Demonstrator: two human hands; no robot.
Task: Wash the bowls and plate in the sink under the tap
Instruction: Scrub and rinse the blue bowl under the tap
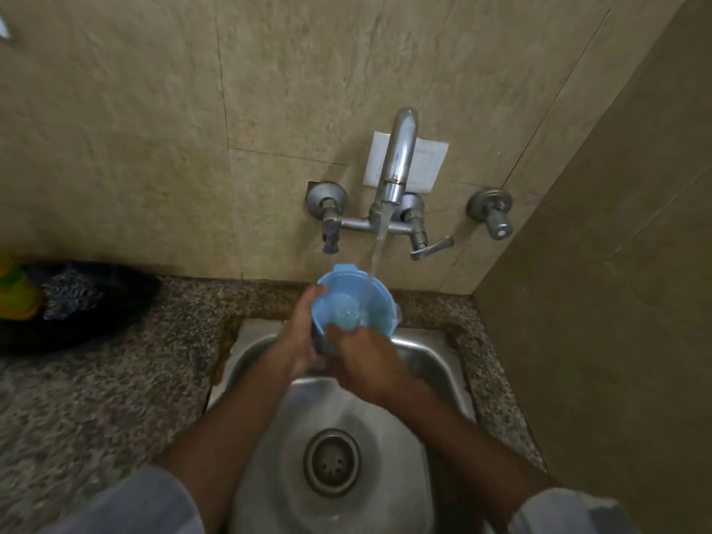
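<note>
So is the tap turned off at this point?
No, a stream of water runs from the tap into the blue bowl held by both hands.

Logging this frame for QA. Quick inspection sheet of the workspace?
Surface: speckled granite counter around a steel sink; drain strainer uncovered.
Job's things: blue bowl held tilted under the running tap; water stream lands inside it. No other bowl or plate in view.
Clutter: dark cloth or bag and a yellow-green item on the counter, left; blurred.
Grips: left hand holds the bowl's side; right hand at its near rim, fingers curled on it.
Cables: nothing seen.
Surroundings: beige tiled wall, white plate behind the tap, separate valve to the right.
</note>
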